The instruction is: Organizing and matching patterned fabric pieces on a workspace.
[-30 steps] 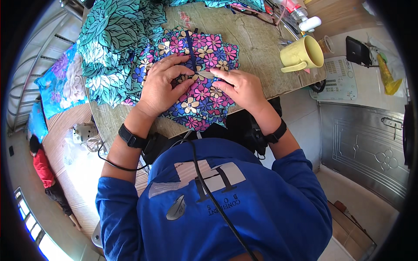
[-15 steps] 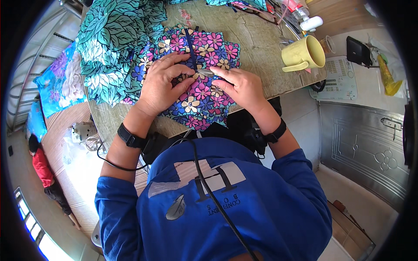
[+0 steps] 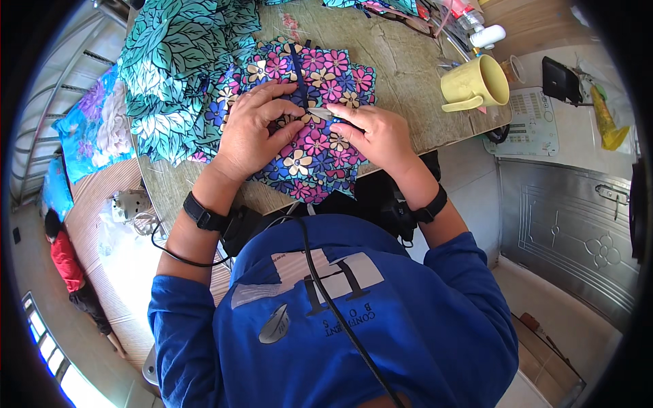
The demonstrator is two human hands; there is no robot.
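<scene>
navy floral cloth [image 3: 309, 146] w/ pink & cream blooms, flat under left hand [image 3: 255, 129]; right hand [image 3: 377, 136] pinching small silvery tool [image 3: 320, 113]

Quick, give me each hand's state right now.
Left hand: fingers spread, pressing down on the floral fabric.
Right hand: pinched shut on a small metal tool, exact kind unclear.
</scene>
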